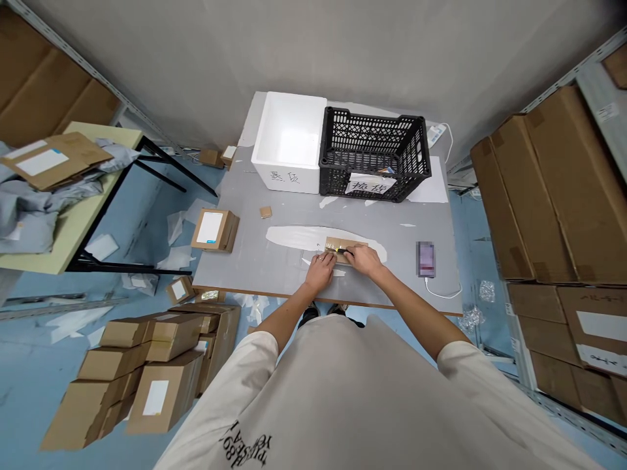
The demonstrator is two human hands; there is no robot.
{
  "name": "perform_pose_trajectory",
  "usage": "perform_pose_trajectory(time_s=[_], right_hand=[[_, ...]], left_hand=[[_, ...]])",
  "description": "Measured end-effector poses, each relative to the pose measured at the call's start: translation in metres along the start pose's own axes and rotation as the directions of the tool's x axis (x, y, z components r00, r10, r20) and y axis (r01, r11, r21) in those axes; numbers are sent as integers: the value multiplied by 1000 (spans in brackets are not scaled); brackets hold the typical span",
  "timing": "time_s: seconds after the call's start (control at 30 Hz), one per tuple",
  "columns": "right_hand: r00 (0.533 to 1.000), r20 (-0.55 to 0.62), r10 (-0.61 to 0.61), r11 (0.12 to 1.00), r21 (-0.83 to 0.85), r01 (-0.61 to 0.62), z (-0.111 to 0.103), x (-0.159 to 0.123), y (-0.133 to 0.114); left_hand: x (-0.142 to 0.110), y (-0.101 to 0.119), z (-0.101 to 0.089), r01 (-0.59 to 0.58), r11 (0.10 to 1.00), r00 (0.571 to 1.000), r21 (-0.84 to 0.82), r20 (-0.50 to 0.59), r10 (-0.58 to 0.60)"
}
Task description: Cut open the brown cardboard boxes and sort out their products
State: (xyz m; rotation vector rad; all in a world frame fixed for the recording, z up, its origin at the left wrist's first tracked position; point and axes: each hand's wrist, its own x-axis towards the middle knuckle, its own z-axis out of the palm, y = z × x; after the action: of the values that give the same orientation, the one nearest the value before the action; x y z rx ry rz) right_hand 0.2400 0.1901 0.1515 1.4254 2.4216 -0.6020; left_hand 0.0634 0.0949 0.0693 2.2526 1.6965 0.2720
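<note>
A small flat cardboard box [349, 243] lies on the grey table [294, 275], partly covered by my hands. My left hand [321, 269] grips its near left corner, fingers bent against the cardboard. In my right hand [364, 258] is a utility knife [341, 250], dark and slim, its tip pointing left over the taped top of the box. The fingers are closed around the handle. Beneath the box a pale worn patch [289, 236] shows on the tabletop.
A white foam bin [289, 181] and a black plastic crate [375, 171] stand at the back. On the left sit a labelled carton [228, 232] and a small brown piece [265, 212]. A phone [426, 259] with a cable lies right. Cartons [171, 336] are stacked on the floor.
</note>
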Motion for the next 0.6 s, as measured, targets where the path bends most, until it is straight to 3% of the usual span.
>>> perform_pose_trajectory(time_s=[0.27,0.6], right_hand=[[999,-7,41,999,-36,-41,-2,-2,3],[987,17,159,983,-100,-156,-11,-16,50]], left_hand=[[0,1,-1,13,1000,1000,12,-10,-13],[1,4,-3,36,999,999,35,20,-37]])
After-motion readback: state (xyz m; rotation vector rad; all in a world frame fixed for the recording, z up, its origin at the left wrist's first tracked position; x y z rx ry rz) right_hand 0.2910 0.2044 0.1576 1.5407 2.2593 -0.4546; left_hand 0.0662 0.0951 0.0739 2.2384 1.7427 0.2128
